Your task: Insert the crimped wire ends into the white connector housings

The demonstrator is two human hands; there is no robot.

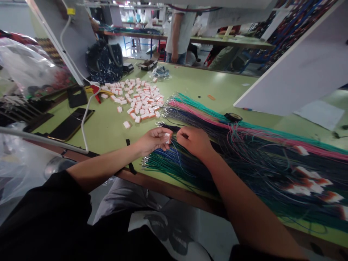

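"Two bare hands at work, yes? What does each one have?"

"The left hand (153, 140) pinches one white-and-orange connector (168, 137) between thumb and fingers, just above the wires. The right hand (195, 143) is right beside it, its fingers curled in; I cannot tell whether that grip pinches anything."

"Count the rest for me."

"One thin blue wire (178, 154) loops down near the hands. Dozens of loose connectors (143, 105) lie scattered on the green tabletop (108, 125), too crowded for an exact figure. At least six more connectors (307, 185) lie over the wires at the right, blurred."

"And the wires?"

"Several bundles, too many strands to number: one teal bundle (195, 103), one pink bundle (195, 108), dark ones, blue, and one green bundle (163, 163) nearest the table's edge."

"Other single items?"

"One black phone (71, 124) at the left, one tool with red and yellow handles (96, 93), one dark patterned bag (104, 61), one black roll (233, 117) beside the wires, one small orange piece (211, 97). One other person (181, 34) stands beyond the far edge."

"Any writing?"

"Lettering on the pale shirt print (160, 221), too blurred and warped to read surely."
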